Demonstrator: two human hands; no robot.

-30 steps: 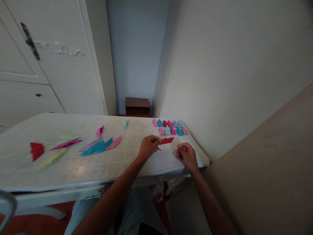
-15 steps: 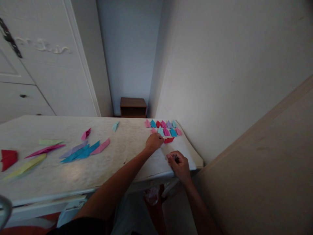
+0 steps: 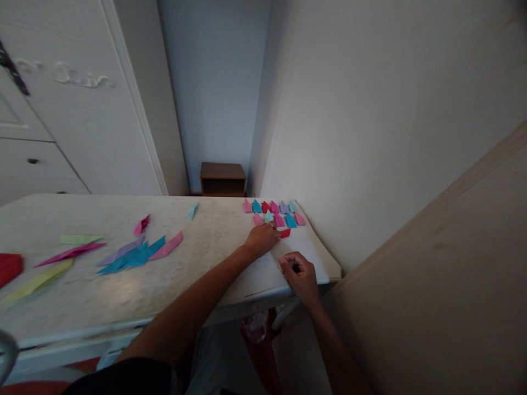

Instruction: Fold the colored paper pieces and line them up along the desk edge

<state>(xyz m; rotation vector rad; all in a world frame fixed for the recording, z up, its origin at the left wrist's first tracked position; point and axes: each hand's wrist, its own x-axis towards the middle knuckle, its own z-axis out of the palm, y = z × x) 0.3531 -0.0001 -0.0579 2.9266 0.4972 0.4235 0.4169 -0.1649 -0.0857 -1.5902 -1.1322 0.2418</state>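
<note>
1. The red folded-paper piece is lying on the white tabletop toward the right end, just on the near side of the near row of folded papers.
2. Its visible part is running left to right, the right end slanting slightly farther away.
3. The left hand is being the nearer one: its fingertips are covering the paper's left end. Whether they are pinching or pressing, I cannot tell.
4. The right hand is hovering on the near side, apart from the paper, its fingers curling toward the thumb. No paper is showing there; whether it is holding something small, I cannot tell.
5. No brands, labels or readable writing are showing; the white cabinet is bearing only a raised scroll ornament.
</note>
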